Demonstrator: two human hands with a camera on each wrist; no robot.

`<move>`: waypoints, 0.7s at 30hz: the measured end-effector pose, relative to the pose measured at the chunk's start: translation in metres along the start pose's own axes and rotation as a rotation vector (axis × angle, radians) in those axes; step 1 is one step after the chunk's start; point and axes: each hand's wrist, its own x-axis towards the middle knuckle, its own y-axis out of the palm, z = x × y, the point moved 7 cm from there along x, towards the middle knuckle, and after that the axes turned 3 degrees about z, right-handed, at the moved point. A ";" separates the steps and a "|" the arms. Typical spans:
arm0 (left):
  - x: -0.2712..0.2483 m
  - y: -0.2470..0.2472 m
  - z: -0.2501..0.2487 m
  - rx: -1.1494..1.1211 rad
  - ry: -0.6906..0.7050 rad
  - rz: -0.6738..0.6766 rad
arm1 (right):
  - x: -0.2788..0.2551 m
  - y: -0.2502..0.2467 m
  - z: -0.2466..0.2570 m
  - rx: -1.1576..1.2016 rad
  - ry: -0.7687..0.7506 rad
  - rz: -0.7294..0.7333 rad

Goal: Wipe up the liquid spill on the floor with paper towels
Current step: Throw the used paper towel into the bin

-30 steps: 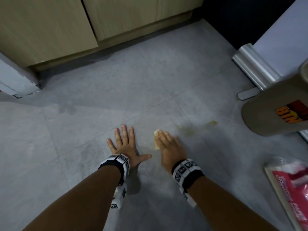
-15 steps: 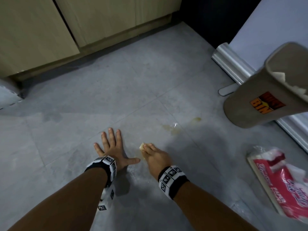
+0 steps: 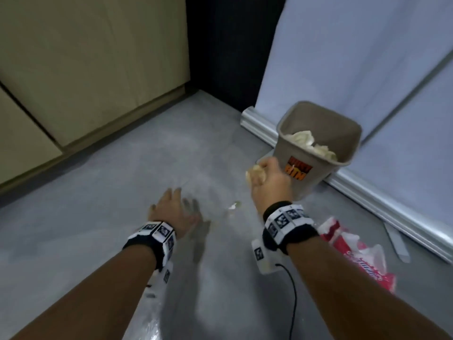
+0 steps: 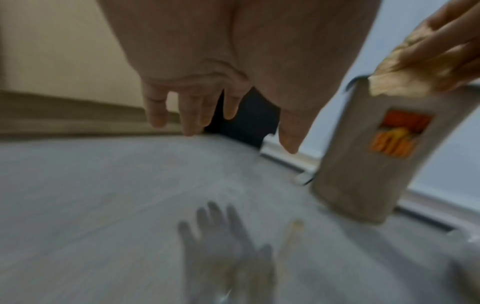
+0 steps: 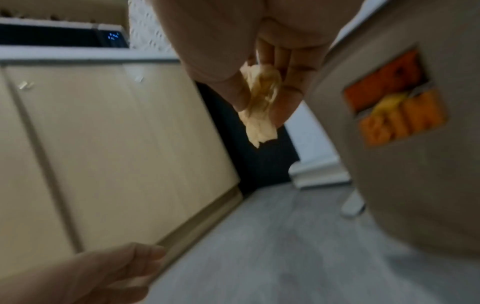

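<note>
My right hand (image 3: pixel 266 176) is raised off the floor and grips a crumpled, yellow-stained paper towel (image 3: pixel 253 174), right in front of the beige dust bin (image 3: pixel 316 153). The wad (image 5: pixel 261 109) hangs from my fingertips beside the bin's orange label (image 5: pixel 394 98). My left hand (image 3: pixel 171 207) hovers just above the grey floor with fingers spread, holding nothing; its fingers (image 4: pixel 192 115) show above their shadow. A small yellowish remnant of the spill (image 3: pixel 234 205) lies on the floor between my hands.
The bin holds several used crumpled towels (image 3: pixel 311 143). A red and white pack of paper towels (image 3: pixel 358 253) lies on the floor at right. Wooden cabinets (image 3: pixel 85 69) line the left, a pale appliance with a metal base rail (image 3: pixel 392 212) the right.
My right hand has lifted the soiled towel off the floor and carried it up to the bin. My left hand has come up off the floor. The view has tilted up.
</note>
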 end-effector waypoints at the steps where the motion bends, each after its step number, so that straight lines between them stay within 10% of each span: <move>1: 0.003 -0.017 -0.038 -0.028 0.125 -0.054 | 0.014 -0.028 -0.008 0.059 0.036 -0.103; 6: 0.004 -0.077 -0.210 0.000 0.576 -0.229 | 0.064 -0.133 -0.050 0.208 0.179 -0.411; 10: 0.006 -0.080 -0.297 0.074 0.739 -0.204 | 0.089 -0.143 -0.083 0.104 0.230 -0.287; 14: 0.030 -0.041 -0.323 0.268 0.682 -0.038 | 0.099 -0.120 -0.096 -0.173 0.105 -0.033; 21: 0.053 -0.018 -0.319 0.176 0.762 -0.170 | 0.104 -0.092 -0.105 -0.339 -0.004 -0.020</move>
